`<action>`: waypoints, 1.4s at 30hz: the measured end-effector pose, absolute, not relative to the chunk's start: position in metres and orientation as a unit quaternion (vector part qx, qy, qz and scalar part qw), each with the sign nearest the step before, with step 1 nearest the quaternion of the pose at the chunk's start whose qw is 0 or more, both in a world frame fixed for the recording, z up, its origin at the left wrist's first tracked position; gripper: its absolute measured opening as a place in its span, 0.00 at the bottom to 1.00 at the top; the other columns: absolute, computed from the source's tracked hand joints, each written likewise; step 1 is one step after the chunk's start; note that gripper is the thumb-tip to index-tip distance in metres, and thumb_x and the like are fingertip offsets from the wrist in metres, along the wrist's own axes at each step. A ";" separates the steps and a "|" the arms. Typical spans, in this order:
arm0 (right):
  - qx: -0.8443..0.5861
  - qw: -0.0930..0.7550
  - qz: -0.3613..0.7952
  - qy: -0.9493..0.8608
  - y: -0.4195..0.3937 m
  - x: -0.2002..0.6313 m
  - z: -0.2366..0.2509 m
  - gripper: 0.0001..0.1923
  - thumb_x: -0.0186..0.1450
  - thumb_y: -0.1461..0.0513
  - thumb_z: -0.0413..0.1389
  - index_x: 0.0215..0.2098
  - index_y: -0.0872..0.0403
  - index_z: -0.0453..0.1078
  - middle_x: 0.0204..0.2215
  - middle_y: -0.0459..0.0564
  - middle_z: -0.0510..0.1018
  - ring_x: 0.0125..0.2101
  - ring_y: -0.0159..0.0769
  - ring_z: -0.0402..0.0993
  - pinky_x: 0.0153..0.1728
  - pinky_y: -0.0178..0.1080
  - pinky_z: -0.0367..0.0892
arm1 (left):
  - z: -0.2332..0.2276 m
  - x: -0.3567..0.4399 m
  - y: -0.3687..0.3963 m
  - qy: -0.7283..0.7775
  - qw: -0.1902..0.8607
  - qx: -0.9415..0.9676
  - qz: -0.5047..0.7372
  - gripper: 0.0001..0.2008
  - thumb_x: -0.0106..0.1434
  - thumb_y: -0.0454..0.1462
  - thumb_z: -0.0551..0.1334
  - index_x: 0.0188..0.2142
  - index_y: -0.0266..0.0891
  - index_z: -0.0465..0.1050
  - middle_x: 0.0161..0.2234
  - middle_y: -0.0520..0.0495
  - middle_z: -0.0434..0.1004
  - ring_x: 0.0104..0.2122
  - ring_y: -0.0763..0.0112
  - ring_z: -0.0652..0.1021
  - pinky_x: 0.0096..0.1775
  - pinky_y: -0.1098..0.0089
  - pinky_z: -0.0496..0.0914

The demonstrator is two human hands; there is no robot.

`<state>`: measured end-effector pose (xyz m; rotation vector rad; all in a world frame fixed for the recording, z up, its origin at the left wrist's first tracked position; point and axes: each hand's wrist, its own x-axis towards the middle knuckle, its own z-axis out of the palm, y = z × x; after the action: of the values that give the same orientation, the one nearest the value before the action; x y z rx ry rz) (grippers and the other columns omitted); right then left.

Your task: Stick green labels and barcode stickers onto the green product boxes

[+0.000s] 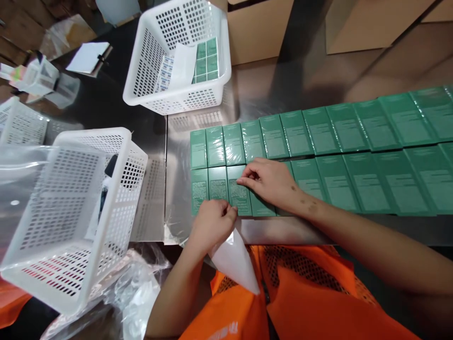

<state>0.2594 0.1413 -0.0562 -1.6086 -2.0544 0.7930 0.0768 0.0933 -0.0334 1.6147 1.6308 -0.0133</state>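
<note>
Two long rows of green shrink-wrapped boxes point(318, 156) lie flat on a shiny steel table point(177, 141). My left hand point(212, 222) is closed on a white sheet point(235, 259) that hangs down toward my orange vest, at the near edge of the front row. My right hand point(271, 182) rests flat on a front-row green box point(240, 193), its fingertips pressing near the top of that box.
A white perforated basket point(179, 101) at the back holds green boxes and white sheets. Another white basket point(71, 217) stands at the left, with clear plastic wrap point(134, 293) below it. Cardboard cartons point(258, 28) line the far side. Further baskets and a notepad lie far left.
</note>
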 end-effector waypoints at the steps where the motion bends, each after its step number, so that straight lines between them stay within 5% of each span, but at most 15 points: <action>1: -0.578 0.206 0.285 -0.737 0.140 0.259 -0.057 0.09 0.63 0.57 0.64 0.28 0.52 0.76 0.28 0.45 0.76 0.29 0.33 0.72 0.30 0.37 0.60 | -0.033 0.077 0.093 0.650 0.409 0.640 -0.007 0.18 0.62 0.42 0.56 0.17 0.42 0.69 0.17 0.50 0.68 0.22 0.68 0.67 0.28 0.68 0.54; 5: -0.575 0.235 0.253 -0.742 0.137 0.260 -0.060 0.09 0.62 0.56 0.65 0.36 0.52 0.74 0.34 0.47 0.77 0.32 0.37 0.73 0.31 0.38 0.61 | -0.031 0.078 0.091 0.659 0.397 0.639 -0.007 0.17 0.62 0.41 0.56 0.17 0.42 0.66 0.17 0.51 0.66 0.22 0.68 0.67 0.29 0.68 0.55; 8: -0.593 0.280 0.220 -0.722 0.136 0.260 -0.063 0.20 0.63 0.57 0.63 0.50 0.54 0.66 0.42 0.53 0.76 0.35 0.40 0.74 0.31 0.39 0.63 | -0.028 0.075 0.085 0.677 0.368 0.638 -0.002 0.15 0.60 0.38 0.56 0.17 0.42 0.62 0.17 0.52 0.64 0.23 0.69 0.67 0.29 0.69 0.55; 14: -0.599 0.221 0.182 -0.748 0.137 0.251 -0.061 0.38 0.57 0.45 0.65 0.58 0.56 0.61 0.51 0.60 0.74 0.37 0.50 0.76 0.31 0.44 0.66 | -0.023 0.058 0.063 0.685 0.356 0.633 0.058 0.18 0.65 0.45 0.55 0.21 0.42 0.65 0.17 0.54 0.68 0.22 0.70 0.70 0.28 0.70 0.57; 18: -0.599 0.169 0.165 -0.765 0.137 0.248 -0.058 0.29 0.66 0.53 0.60 0.60 0.57 0.60 0.53 0.61 0.74 0.39 0.52 0.77 0.34 0.46 0.68 | -0.016 0.046 0.054 0.710 0.307 0.624 0.115 0.20 0.67 0.50 0.56 0.23 0.42 0.67 0.17 0.54 0.70 0.20 0.71 0.71 0.28 0.71 0.59; 24: -0.454 0.195 0.226 -0.839 0.111 0.268 -0.057 0.35 0.58 0.55 0.69 0.58 0.58 0.63 0.47 0.59 0.73 0.45 0.51 0.71 0.44 0.49 0.70 | -0.009 0.028 0.055 0.780 0.174 0.552 0.239 0.16 0.64 0.50 0.60 0.29 0.43 0.73 0.24 0.52 0.78 0.24 0.69 0.76 0.31 0.71 0.65; 28: -0.370 0.273 0.285 -0.841 0.080 0.283 -0.051 0.23 0.62 0.60 0.65 0.54 0.51 0.67 0.47 0.54 0.72 0.49 0.46 0.68 0.51 0.49 0.67 | -0.010 0.029 0.063 0.787 0.123 0.498 0.343 0.15 0.65 0.51 0.61 0.30 0.43 0.73 0.26 0.51 0.79 0.30 0.66 0.78 0.37 0.69 0.68; 34: -0.412 0.339 0.546 -0.646 0.046 0.249 -0.044 0.40 0.53 0.50 0.71 0.59 0.47 0.62 0.46 0.52 0.77 0.41 0.42 0.77 0.38 0.40 0.75 | -0.006 0.057 0.083 0.725 0.110 0.439 0.519 0.15 0.64 0.49 0.62 0.29 0.41 0.70 0.23 0.55 0.74 0.25 0.72 0.75 0.33 0.70 0.69; 37: -0.432 0.412 0.600 -0.533 0.051 0.229 -0.048 0.26 0.60 0.58 0.65 0.54 0.47 0.63 0.36 0.46 0.78 0.33 0.36 0.78 0.30 0.35 0.73 | -0.005 0.051 0.087 0.674 0.172 0.425 0.580 0.16 0.64 0.51 0.62 0.35 0.40 0.71 0.27 0.53 0.76 0.27 0.72 0.77 0.31 0.71 0.69; 39: -0.450 0.484 0.594 -0.459 0.060 0.226 -0.050 0.25 0.61 0.60 0.65 0.52 0.46 0.62 0.34 0.44 0.77 0.32 0.34 0.78 0.30 0.35 0.74 | -0.006 0.038 0.085 0.642 0.288 0.426 0.568 0.20 0.60 0.51 0.66 0.44 0.41 0.72 0.30 0.52 0.78 0.28 0.72 0.78 0.28 0.73 0.69; 42: -0.454 0.564 0.563 -0.398 0.074 0.233 -0.050 0.29 0.59 0.60 0.68 0.52 0.44 0.59 0.46 0.47 0.75 0.30 0.31 0.77 0.29 0.36 0.76 | -0.009 0.019 0.075 0.606 0.464 0.433 0.479 0.35 0.51 0.43 0.75 0.57 0.44 0.67 0.31 0.51 0.80 0.28 0.71 0.79 0.29 0.73 0.73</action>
<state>0.2332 0.0738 -0.0499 -1.0689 -0.9360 1.3255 0.0190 0.0747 -0.0094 1.0645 1.4897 1.1760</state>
